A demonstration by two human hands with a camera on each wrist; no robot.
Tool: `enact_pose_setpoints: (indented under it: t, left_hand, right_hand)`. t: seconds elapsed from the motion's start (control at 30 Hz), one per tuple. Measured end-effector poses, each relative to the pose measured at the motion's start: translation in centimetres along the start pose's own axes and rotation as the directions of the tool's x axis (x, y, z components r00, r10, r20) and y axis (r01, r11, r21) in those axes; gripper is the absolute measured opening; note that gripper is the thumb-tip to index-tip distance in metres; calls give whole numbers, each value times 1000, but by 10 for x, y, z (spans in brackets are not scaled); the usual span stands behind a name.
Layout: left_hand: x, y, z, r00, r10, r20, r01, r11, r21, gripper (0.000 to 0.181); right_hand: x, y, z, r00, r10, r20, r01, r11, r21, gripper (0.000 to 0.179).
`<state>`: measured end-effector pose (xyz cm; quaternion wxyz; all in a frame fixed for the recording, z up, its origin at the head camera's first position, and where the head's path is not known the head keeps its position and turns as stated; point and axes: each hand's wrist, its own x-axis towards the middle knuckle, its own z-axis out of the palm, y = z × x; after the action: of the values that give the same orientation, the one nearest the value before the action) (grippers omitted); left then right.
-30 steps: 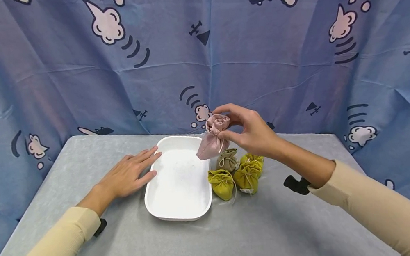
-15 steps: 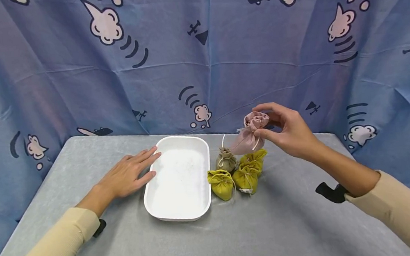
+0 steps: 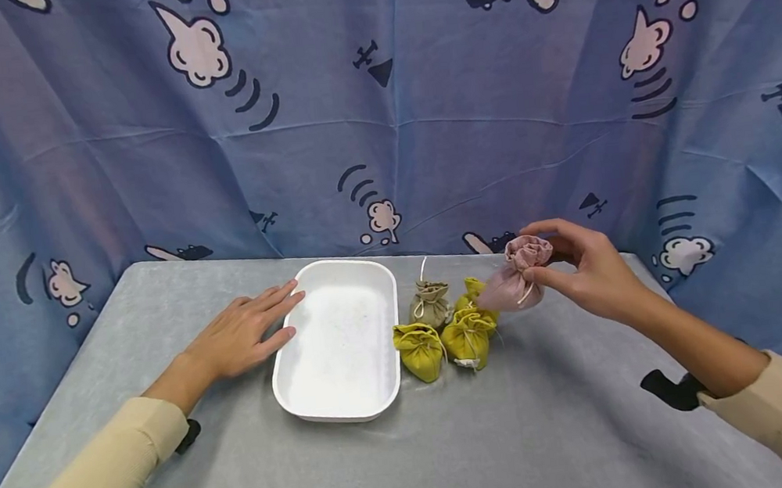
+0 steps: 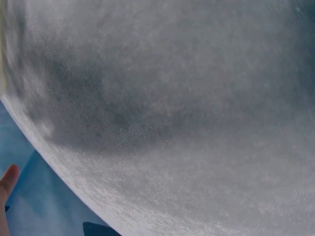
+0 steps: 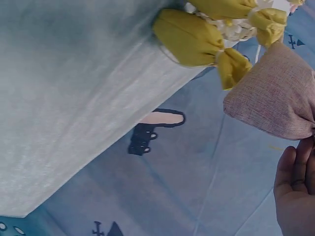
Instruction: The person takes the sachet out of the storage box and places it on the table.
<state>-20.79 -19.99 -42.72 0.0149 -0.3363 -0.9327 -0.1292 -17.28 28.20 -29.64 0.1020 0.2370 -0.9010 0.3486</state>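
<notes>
Between thumb and fingers, my right hand pinches the gathered neck of a pink drawstring pouch, held just right of a group of pouches. In the right wrist view this pink pouch hangs beside yellow ones. My left hand lies with its fingers straight, fingertips on the left rim of a white tray. Right of the tray stand a beige pouch, a yellow pouch, and another yellow pouch; a further yellow pouch is partly hidden behind the pink one.
Everything stands on a grey cloth-covered table. Along its back edge hangs a blue patterned curtain. The left wrist view holds mostly grey tabletop, with a fingertip at its left edge.
My right hand has carried the pink pouch rightward from above the tray's right edge, past the beige pouch, and lowered it beside the yellow ones. The left hand has stayed in place.
</notes>
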Motion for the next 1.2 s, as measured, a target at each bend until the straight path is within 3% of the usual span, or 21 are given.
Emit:
enact_pose_setpoints:
  t: [0.57, 0.77, 1.0, 1.2]
  left_hand:
    - [-1, -1, 1, 1000, 6, -13, -6, 1000, -7, 61]
    - [0, -1, 1, 1000, -5, -4, 5, 1000, -7, 62]
    - [1, -1, 1, 1000, -5, -3, 5, 1000, -4, 62]
    - [0, -1, 1, 1000, 1, -8, -1, 1000, -6, 61]
  right_hand:
    - [-19, 18, -3, 997, 76, -11, -76, 997, -8, 47]
    - [-25, 27, 1, 991, 130, 33, -128, 991, -33, 47]
    - [-33, 42, 16, 991, 106, 80, -104, 994, -31, 47]
    - [-39, 50, 29, 981, 146, 130, -143, 989, -38, 48]
